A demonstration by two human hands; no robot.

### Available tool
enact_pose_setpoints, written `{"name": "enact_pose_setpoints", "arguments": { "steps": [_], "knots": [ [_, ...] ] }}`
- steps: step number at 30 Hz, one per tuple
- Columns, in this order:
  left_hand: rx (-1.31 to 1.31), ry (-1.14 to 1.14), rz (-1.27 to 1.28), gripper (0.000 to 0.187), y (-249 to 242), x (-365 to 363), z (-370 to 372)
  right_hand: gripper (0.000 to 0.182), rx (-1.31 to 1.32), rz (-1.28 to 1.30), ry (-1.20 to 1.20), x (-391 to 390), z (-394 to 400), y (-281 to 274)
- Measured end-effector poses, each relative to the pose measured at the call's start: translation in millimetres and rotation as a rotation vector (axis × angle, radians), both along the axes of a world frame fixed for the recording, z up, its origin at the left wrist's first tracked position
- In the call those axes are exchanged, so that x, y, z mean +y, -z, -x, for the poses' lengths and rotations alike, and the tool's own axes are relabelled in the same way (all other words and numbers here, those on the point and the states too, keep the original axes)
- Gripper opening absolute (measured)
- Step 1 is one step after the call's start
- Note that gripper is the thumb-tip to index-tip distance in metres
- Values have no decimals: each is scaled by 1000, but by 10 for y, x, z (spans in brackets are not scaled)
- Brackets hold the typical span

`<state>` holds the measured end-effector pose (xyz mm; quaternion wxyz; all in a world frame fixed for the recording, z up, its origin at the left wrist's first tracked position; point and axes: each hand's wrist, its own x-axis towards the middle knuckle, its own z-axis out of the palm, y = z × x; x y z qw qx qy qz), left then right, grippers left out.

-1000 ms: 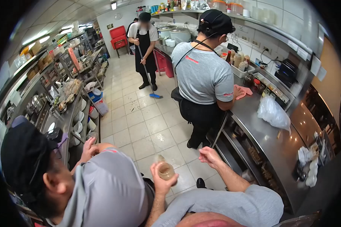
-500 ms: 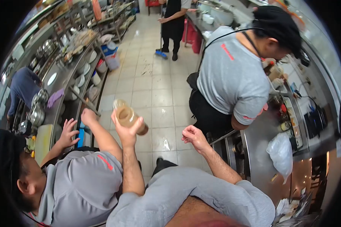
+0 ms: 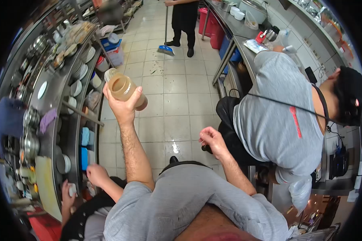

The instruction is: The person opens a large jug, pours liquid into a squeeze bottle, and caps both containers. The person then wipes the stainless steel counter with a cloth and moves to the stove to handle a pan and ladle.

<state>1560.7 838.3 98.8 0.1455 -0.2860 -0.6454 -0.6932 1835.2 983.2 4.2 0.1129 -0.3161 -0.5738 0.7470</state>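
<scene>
My left hand is closed around a clear plastic jar, held out over the walkway. Brown sauce-like contents show inside it, and a clear threaded ring stands out at its upper left. To the right, my right hand hangs over the floor with its fingers curled in and no object showing in them. It is nearest to the dark trousers of the co-worker in grey, who bends over the right counter. At lower left, another person's hand is by the shelving, apart from mine.
A person in black holds a broom up the tiled aisle, with debris on the floor nearby. Steel shelving with bowls and pots lines the left. Along the right runs a steel counter, with red bins at its far end.
I have moved forward up the aisle, still holding the jar. The left co-worker has slipped toward the lower edge. The right co-worker appears nearer and lower, bent further over the counter.
</scene>
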Motion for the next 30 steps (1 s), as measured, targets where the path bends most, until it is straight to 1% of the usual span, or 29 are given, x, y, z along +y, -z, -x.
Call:
{"name": "enact_pose_setpoints", "arguments": {
  "steps": [3,5,7,9,11,13,15,17,18,20,21,23,24,25,26,30],
  "knots": [
    [23,65,43,67,98,283,340,13,-12,12,81,305,493,-63],
    [-137,160,-17,68,227,476,518,14,-48,-5,61,533,840,-59],
    [-142,155,15,69,357,610,678,15,-47,-6,47,740,1202,6],
    [-215,188,43,69,507,720,869,16,-63,0,3,946,1600,55],
    [-203,155,102,70,641,743,1065,16,-49,4,-22,1123,2001,101],
    [-182,59,247,72,688,745,1316,17,-28,-13,-61,1365,2443,119],
    [-200,32,280,75,778,649,1539,18,2,6,-64,1559,2835,130],
    [-273,-42,172,77,819,576,1792,18,38,-37,-131,1781,3267,59],
    [-280,-87,167,77,846,512,1941,18,51,-38,-106,1861,3469,41],
    [-287,-173,164,78,865,455,2164,17,90,-86,-165,2016,3838,64],
    [-280,-219,164,78,817,461,2268,17,95,-94,-132,2086,3974,88],
    [-256,-220,197,78,725,511,2499,17,97,-118,-201,2138,4252,184],
    [-239,-186,192,78,793,513,2686,17,112,-132,-174,2185,4382,261],
    [-223,-152,187,78,824,554,2874,17,51,-116,-167,2227,4466,366],
    [-278,-90,152,77,873,604,3049,18,-12,-89,-156,2224,4516,485],
    [-245,107,151,81,898,978,3757,18,-129,56,29,2250,4610,724]
  ]
}}
